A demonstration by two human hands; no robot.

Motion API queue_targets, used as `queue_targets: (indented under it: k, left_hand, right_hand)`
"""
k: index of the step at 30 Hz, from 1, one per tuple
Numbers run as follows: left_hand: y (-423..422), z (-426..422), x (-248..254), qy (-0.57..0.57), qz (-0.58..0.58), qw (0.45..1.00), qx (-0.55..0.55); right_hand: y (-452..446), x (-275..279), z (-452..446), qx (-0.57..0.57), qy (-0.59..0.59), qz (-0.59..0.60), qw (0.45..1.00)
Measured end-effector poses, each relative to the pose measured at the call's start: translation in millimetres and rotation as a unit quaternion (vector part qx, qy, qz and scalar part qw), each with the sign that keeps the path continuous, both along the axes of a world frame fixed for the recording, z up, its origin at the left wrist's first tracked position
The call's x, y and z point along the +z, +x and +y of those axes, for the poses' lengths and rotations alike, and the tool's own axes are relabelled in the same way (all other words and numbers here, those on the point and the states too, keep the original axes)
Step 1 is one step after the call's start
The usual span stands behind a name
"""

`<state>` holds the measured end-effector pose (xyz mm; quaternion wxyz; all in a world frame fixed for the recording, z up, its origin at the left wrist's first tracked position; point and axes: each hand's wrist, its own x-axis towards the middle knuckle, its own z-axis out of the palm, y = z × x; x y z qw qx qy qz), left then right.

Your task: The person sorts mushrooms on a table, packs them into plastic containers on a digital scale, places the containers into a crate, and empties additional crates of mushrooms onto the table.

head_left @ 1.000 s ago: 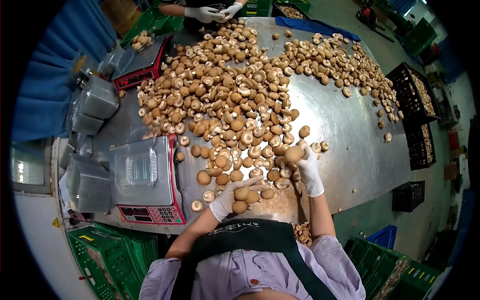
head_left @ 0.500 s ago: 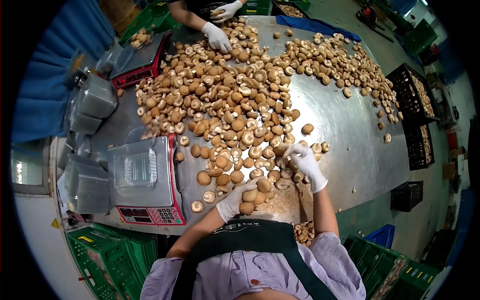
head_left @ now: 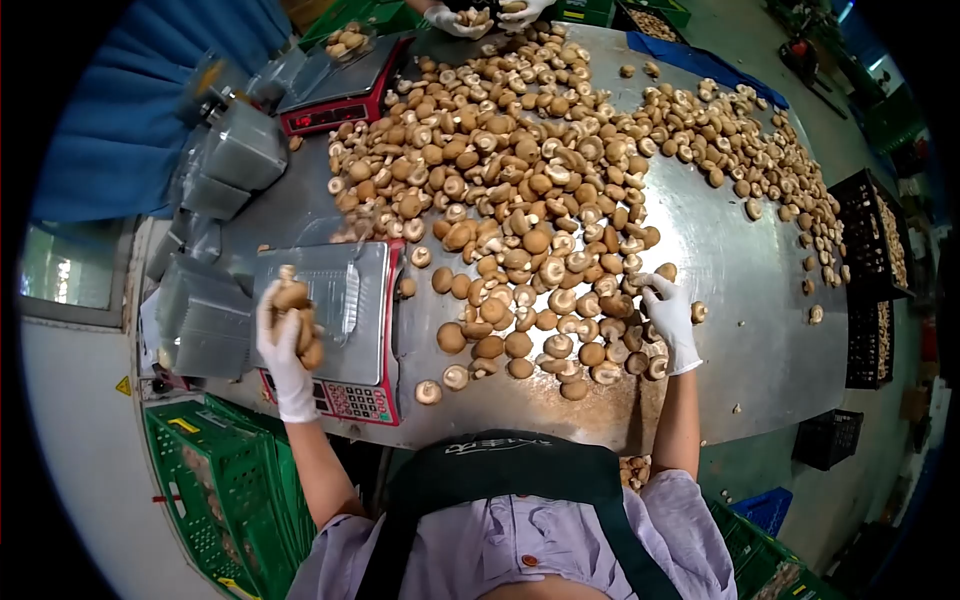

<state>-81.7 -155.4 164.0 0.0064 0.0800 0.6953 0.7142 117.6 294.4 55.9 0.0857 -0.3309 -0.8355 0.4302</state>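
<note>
My left hand (head_left: 288,345), in a white glove, is closed around several brown-capped mushrooms (head_left: 296,298). It is above the left side of a red-rimmed digital scale (head_left: 385,335), where a clear plastic tray (head_left: 335,300) lies on the plate. My right hand (head_left: 672,318), also gloved, is at the right edge of the mushroom pile (head_left: 520,190). Its fingers are bent and somewhat apart, with the fingertips beside mushrooms. One loose mushroom (head_left: 667,271) lies just behind that hand; I see none clearly gripped in it.
Across the table (head_left: 750,370), another person's gloved hands (head_left: 460,20) hold mushrooms near a second scale (head_left: 340,95). Stacked clear trays (head_left: 205,320) stand at the left. Green crates (head_left: 215,490) are below left, and black crates (head_left: 870,230) of mushrooms stand at the right.
My left hand has moved left with its mushrooms, from the pile's near edge to over the scale. The view has shifted left. The other person's hands have drawn back from the pile.
</note>
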Motion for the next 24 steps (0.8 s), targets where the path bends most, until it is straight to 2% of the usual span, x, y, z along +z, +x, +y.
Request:
queue_targets:
  k: [1, 3, 5, 7, 9, 11, 13, 15, 17, 18, 19, 21, 23, 24]
  left_hand:
    - [-10, -15, -4, -0.050, 0.042, 0.997, 0.033]
    - [-26, -36, -18, -0.146, 0.039, 0.986, 0.075]
    - [-43, -56, -44, -0.283, 0.117, 0.951, 0.040]
    - [-39, -44, -41, -0.370, 0.172, 0.911, 0.060]
    - [-37, -33, -43, -0.397, 0.206, 0.889, 0.099]
    - [-38, -22, -46, -0.408, 0.247, 0.875, 0.084]
    - [-46, -21, -62, -0.425, 0.215, 0.875, 0.079]
    - [-48, -19, -72, -0.490, 0.228, 0.836, 0.093]
    - [-50, -17, -76, -0.406, 0.288, 0.860, 0.113]
    - [-48, -16, -76, -0.380, 0.318, 0.859, 0.126]
    - [-45, -14, -71, -0.378, 0.347, 0.846, 0.142]
    - [-29, -12, -56, -0.389, 0.369, 0.824, 0.185]
    - [-11, -10, -50, -0.364, 0.381, 0.830, 0.181]
    - [-1, -8, -48, -0.337, 0.393, 0.837, 0.176]
  right_hand:
    - [1, -9, 1, 0.023, 0.046, 0.050, 0.997]
    - [2, -7, -2, 0.001, 0.002, 0.022, 1.000]
    - [-4, 8, -12, 0.019, 0.007, 0.008, 1.000]
    - [-9, 7, -19, 0.032, -0.006, 0.032, 0.999]
    - [-19, 10, -28, 0.056, 0.041, -0.001, 0.998]
    - [-31, 10, -40, 0.070, 0.024, 0.032, 0.997]
    - [-49, 7, -51, 0.089, 0.056, 0.046, 0.993]
    - [-70, 6, -65, 0.110, 0.125, 0.066, 0.984]
    - [-84, 4, -78, 0.139, 0.239, 0.052, 0.960]
    - [-91, -8, -81, 0.154, 0.250, 0.000, 0.956]
    - [-95, -17, -84, 0.187, 0.320, 0.082, 0.925]
    - [-98, -22, -90, 0.179, 0.314, 0.081, 0.929]
    - [-96, -20, -90, 0.154, 0.272, 0.026, 0.950]
    - [-94, -25, -88, 0.116, 0.254, 0.064, 0.958]
